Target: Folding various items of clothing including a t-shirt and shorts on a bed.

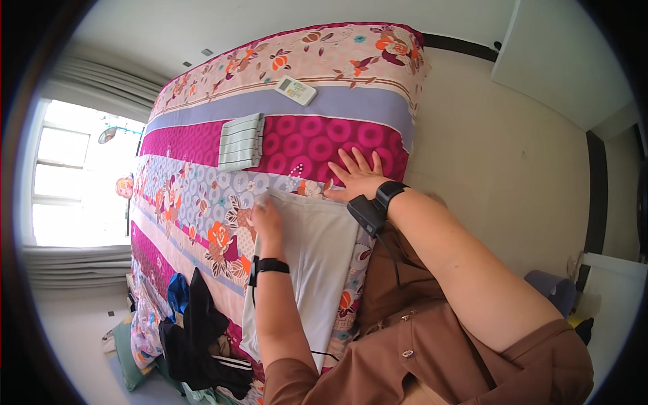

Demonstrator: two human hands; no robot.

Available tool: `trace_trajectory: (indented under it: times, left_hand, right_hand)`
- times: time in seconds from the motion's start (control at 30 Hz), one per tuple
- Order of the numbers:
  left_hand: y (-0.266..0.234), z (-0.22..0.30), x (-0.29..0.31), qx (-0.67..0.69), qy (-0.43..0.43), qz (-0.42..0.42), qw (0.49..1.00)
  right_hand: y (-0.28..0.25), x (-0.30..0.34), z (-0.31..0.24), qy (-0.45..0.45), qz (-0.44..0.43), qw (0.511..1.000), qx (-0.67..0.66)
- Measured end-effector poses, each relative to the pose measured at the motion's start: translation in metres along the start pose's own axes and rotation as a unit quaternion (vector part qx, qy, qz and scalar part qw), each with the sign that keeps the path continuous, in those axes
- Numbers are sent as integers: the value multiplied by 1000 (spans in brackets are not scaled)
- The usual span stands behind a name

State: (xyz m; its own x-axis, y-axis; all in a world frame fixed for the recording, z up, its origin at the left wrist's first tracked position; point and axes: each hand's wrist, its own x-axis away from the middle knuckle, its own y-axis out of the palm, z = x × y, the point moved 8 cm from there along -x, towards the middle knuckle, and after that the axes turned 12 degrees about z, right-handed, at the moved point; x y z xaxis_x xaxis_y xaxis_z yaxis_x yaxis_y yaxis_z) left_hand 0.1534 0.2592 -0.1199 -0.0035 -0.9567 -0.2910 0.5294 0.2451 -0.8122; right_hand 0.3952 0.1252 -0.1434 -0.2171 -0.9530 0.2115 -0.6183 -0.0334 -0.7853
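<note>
A pale grey-white garment, long like a folded pair of trousers, lies on the bed in front of me. My left hand is closed on its far left corner, with a bit of cloth bunched at the fingertips. Beside the garment's far right corner, my right hand rests with fingers spread on the patterned bedspread. Its thumb side is close to the garment's edge. My left forearm covers part of the cloth.
A folded striped cloth lies beyond my left hand, with a white remote control farther off. Dark clothes are heaped at the near left. A bright window is on the left; pale floor runs along the bed's right side.
</note>
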Motion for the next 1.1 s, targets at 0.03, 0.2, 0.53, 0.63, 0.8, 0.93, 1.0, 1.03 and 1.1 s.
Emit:
trace_trajectory:
  times: [0.03, 0.2, 0.53, 0.63, 0.8, 0.93, 1.0, 1.03, 1.1]
  left_hand:
    - [-7, -9, -9, 30, -35, 15, 999]
    - [-49, -15, -45, 115, -27, 117, 986]
    - [-7, 32, 1, 3, 82, 10, 997]
    - [-10, 35, -2, -15, 103, 30, 994]
    - [-1, 31, -12, -58, 89, -9, 994]
    - [-4, 35, -20, -88, 119, 18, 989]
    - [-4, 37, -22, -84, 138, 23, 987]
    - [-4, 36, -22, -85, 146, 25, 985]
    - [-3, 36, -23, -72, 160, 20, 984]
  right_hand:
    - [0, 0, 0, -4, 1, 1000, -9]
    - [0, 0, 0, -2, -1, 1000, -13]
    - [-2, -2, -1, -2, -5, 1000, -2]
    - [0, -1, -1, 2, -13, 1000, 4]
    - [2, -1, -1, 1, -15, 1000, 10]
    - [0, 0, -2, 4, -15, 1000, 13]
    - [-1, -1, -2, 3, -15, 1000, 8]
    - [0, -1, -2, 6, -18, 1000, 10]
    - [0, -1, -2, 6, -16, 1000, 10]
